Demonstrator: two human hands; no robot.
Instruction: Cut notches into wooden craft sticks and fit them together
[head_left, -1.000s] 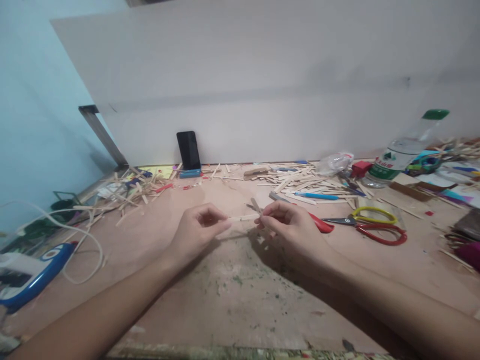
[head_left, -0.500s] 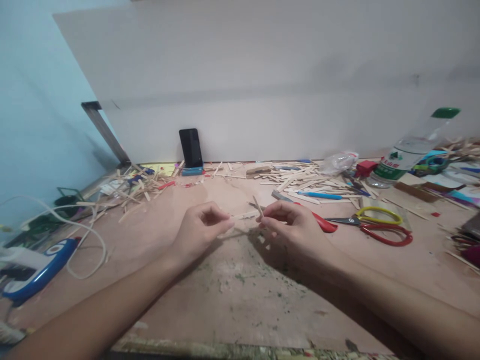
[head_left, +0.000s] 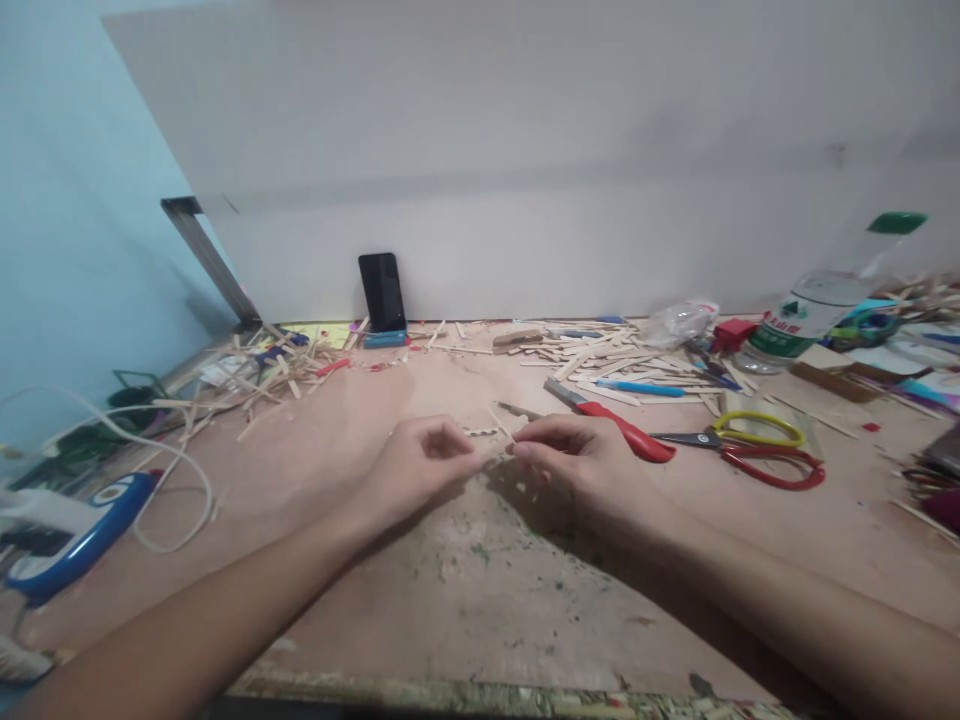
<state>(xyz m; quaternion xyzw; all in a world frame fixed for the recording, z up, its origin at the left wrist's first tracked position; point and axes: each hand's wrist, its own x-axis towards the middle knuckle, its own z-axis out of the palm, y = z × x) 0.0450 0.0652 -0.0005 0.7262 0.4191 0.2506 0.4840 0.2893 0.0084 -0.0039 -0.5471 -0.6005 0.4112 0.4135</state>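
Note:
My right hand (head_left: 574,455) pinches a thin wooden stick (head_left: 502,424) between thumb and fingertips; it slants up and to the left. Close by on the left, my left hand (head_left: 424,462) is closed, its thumb and fingertips pressed together. Whatever lies between those fingertips is too small to make out. Just behind the two hands, a pale strip with dark marks along it (head_left: 482,432) shows in the gap. Beyond my right hand lie red-handled pliers (head_left: 626,432) and scissors with a yellow and a red loop (head_left: 772,468).
A pile of wooden sticks (head_left: 600,358) with a blue pen (head_left: 640,388) lies at the back. A phone (head_left: 382,293) leans on the white board. On the right a water bottle (head_left: 806,315) stands; a blue-and-white device (head_left: 82,535) with a cable is left.
My left hand has moved right and slightly down, closing the gap to my right hand. The stick in my right hand now tilts farther left. The pliers show more fully.

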